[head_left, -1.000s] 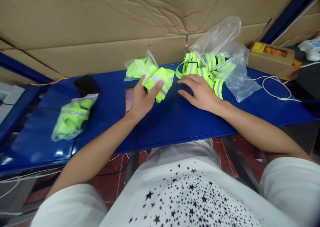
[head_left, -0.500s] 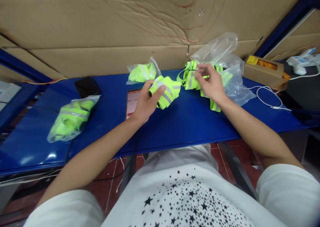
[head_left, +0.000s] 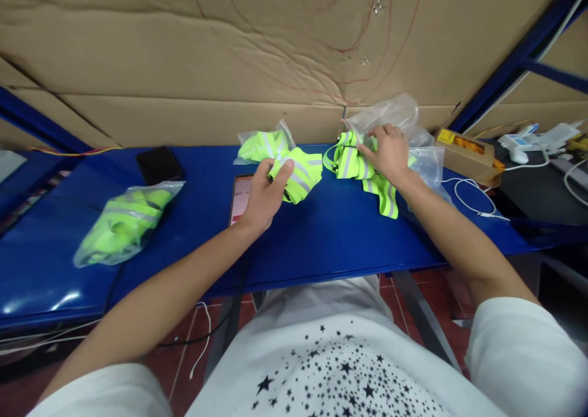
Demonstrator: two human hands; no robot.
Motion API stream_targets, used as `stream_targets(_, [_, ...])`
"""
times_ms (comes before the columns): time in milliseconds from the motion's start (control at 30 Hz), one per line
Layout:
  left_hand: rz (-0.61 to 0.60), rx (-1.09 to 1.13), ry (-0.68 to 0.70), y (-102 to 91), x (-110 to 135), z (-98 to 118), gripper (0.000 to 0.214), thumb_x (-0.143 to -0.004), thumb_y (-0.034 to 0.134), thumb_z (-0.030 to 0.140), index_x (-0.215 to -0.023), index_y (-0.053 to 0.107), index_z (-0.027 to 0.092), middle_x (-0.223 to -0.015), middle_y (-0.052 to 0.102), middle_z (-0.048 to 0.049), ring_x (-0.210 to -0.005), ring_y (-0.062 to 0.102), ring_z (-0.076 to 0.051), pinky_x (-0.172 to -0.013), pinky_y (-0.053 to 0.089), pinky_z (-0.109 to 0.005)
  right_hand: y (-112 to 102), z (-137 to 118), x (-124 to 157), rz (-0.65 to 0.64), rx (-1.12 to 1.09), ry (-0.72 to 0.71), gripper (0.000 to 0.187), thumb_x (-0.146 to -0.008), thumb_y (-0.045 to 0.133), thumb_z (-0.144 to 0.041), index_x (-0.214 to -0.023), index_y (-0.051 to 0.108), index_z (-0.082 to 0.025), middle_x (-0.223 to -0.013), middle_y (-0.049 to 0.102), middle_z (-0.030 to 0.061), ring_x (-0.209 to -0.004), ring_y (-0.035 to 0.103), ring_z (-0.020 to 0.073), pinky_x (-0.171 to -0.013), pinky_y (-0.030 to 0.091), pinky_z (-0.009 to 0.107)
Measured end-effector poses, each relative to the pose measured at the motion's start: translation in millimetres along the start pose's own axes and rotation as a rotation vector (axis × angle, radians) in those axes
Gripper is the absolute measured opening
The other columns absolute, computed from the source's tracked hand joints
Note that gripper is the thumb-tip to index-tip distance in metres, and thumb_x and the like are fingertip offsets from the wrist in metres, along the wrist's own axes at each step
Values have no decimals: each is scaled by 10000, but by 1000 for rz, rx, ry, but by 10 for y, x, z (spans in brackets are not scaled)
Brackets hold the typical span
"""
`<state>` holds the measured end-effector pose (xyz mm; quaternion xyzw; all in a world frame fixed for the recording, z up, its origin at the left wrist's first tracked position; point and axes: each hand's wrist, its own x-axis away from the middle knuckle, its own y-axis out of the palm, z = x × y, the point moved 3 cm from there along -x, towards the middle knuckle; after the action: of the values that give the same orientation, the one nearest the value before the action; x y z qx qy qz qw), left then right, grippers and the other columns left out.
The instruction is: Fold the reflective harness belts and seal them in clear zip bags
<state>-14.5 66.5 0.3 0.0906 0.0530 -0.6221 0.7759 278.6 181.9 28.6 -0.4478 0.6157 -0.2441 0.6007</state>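
My left hand [head_left: 266,193] is closed on a folded bundle of neon yellow reflective strap [head_left: 301,175] with silver stripes, held just above the table. On the right, a loose pile of the same reflective straps [head_left: 349,160] lies with one end trailing toward me. My right hand [head_left: 388,154] is over the right side of this pile, against the clear plastic bags [head_left: 395,112]; its thumb and fingers are apart, though some fingertips are hidden. A bagged reflective strap [head_left: 264,146] lies behind my left hand, and another bagged reflective strap [head_left: 126,224] lies farther left.
The blue table [head_left: 316,239] backs onto a cardboard wall [head_left: 184,120]. A lit phone [head_left: 241,196] lies under my left hand, and a black flat object [head_left: 159,165] at the back left. To the right are a cardboard box [head_left: 471,158] and a white cable [head_left: 473,206].
My right hand has shifted from above the strap pile rightward onto the plastic bags, which now sit lower. My left hand still holds the bundle. The view has tilted slightly.
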Motion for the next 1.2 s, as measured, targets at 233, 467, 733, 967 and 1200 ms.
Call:
stream_targets(233, [-61,129,-83,36,12,7,445,-825,825,598,-944,659,202,-849,654,-4,-747,616,-137,-646,467,-234,100,7,-98,24,16,-25,265,-964,558,-342,-1054,705,-141,-1149,728,235,-1125,637,403,-1026,432,636])
stream_targets(467, [-139,217,-232,65,49,31,501,-746,892,595,-938,661,194,-916,716,-36,-801,684,-167,-661,515,-260,110,-19,-68,22,49,-10,250,-955,571,-285,-1041,715,-99,-1094,740,253,-1123,649,432,-1035,398,676])
stream_targets(733, [-225,237,-250,72,60,32,468,-707,950,500,-927,673,194,-971,720,-21,-806,676,-140,-623,506,-223,-368,-436,266,265,-105,-213,332,-1081,451,-455,-1135,692,-234,-1160,734,133,-1114,641,350,-993,464,557])
stream_targets(967, [-263,258,-226,130,152,122,467,-686,962,498,-914,695,189,-932,720,-12,-797,668,-143,-657,521,-237,-567,-511,330,292,-285,-120,334,-1064,485,-498,-1088,693,-238,-1145,715,125,-1081,664,328,-1001,497,532])
stream_targets(1200, [-263,202,-297,101,102,42,477,-690,953,535,-906,708,188,-886,707,-19,-733,650,-138,-616,499,-241,-383,-788,668,89,-547,-215,316,-1024,557,-482,-1040,744,-227,-1004,771,74,-856,704,232,-849,576,398])
